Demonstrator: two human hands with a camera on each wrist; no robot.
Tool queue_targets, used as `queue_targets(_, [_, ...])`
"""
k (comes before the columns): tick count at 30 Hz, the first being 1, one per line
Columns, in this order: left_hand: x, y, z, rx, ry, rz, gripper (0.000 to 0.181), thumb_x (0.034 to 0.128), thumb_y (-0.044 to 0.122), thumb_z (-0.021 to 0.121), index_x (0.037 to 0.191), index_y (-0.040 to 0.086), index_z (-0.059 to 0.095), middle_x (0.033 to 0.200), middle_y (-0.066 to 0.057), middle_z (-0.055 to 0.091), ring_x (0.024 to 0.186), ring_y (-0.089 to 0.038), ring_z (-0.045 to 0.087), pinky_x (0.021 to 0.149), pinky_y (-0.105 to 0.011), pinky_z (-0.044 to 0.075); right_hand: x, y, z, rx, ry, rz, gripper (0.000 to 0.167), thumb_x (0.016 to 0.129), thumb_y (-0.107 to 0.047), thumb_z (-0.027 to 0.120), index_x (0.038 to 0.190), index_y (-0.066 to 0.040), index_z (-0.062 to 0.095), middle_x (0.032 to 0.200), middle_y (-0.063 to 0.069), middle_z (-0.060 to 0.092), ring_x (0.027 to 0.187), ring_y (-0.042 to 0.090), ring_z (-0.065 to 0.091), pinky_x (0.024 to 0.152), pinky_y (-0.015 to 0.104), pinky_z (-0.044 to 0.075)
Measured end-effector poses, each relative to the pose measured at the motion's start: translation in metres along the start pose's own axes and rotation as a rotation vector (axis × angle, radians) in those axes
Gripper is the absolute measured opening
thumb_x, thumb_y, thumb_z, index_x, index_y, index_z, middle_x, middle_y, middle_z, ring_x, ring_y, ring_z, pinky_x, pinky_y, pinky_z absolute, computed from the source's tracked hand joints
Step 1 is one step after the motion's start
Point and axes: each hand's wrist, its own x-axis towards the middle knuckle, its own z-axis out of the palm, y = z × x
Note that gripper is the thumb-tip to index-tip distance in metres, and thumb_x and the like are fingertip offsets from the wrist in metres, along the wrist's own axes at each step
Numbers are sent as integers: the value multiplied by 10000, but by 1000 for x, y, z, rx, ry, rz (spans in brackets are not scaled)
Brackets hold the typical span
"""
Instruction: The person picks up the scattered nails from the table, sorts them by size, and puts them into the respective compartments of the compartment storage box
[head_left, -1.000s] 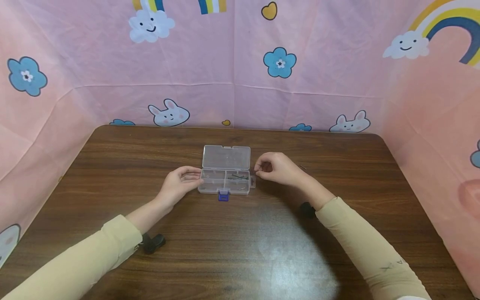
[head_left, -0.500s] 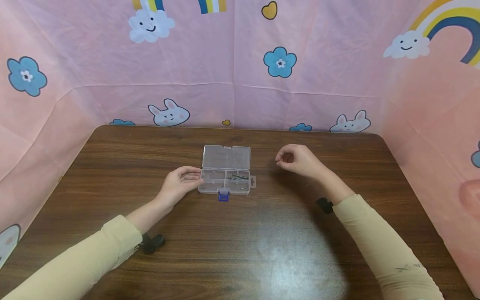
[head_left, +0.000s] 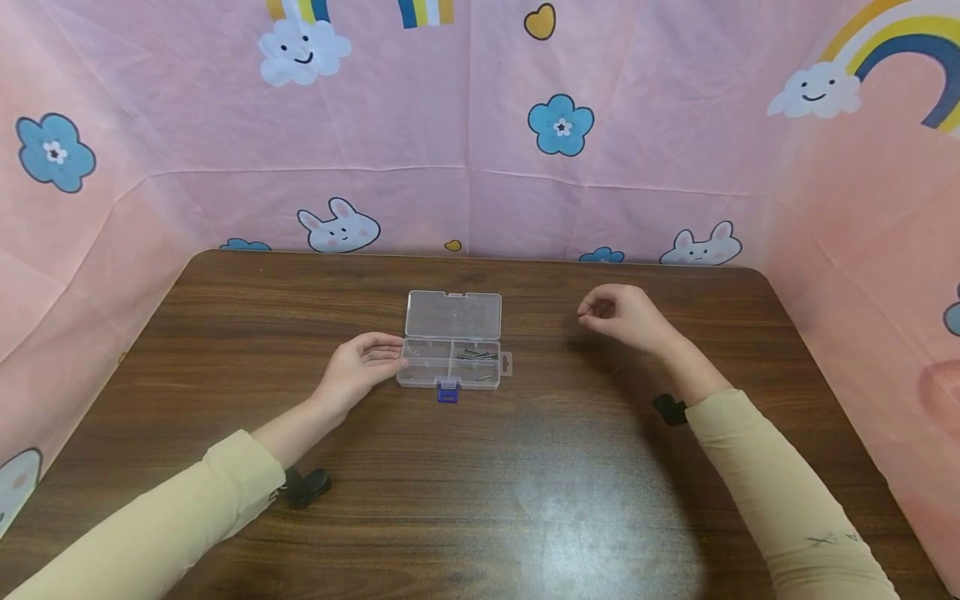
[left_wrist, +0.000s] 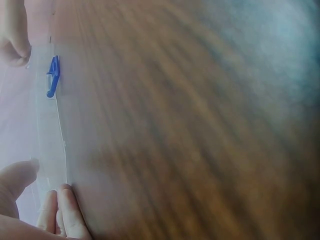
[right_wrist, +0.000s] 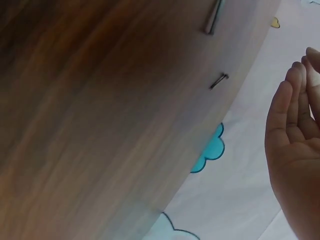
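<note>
A clear plastic compartment box (head_left: pixel 426 375) lies open on the table, its lid (head_left: pixel 453 315) tipped back and a blue latch (head_left: pixel 447 392) at the front. Several dark nails (head_left: pixel 476 355) lie in its back right compartment; a small thin nail (head_left: pixel 484 378) is in the front right one. My left hand (head_left: pixel 360 367) grips the box's left end between thumb and fingers. To the right of the box, my right hand (head_left: pixel 622 315) hovers above the table, fingers loosely bent, nothing seen between them. The right wrist view shows a larger nail (right_wrist: pixel 215 19) and a smaller nail (right_wrist: pixel 219 81) on the tabletop.
The brown wooden table (head_left: pixel 450 517) ends at a pink patterned cloth (head_left: pixel 510 217) behind and at both sides. A clear hanging tab (head_left: pixel 507 363) sticks out from the box's right end. Dark wrist camera mounts (head_left: pixel 306 487) sit below the sleeves.
My right hand has moved rightward, away from the box, with its fingers still bent. The left hand and the box have stayed in place.
</note>
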Motion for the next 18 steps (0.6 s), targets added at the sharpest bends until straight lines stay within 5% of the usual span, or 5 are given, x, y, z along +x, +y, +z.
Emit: queue_targets(18, [0,-1,0,-7,2,1,485,1007,164,749,1417,-38,587,1422,-252,648,1291,-334,661,926,-96,549,-7,28,-9,4,5,84,105,959,-40,761,1050,12,763,990,174,763,837,132,668,736,144,505])
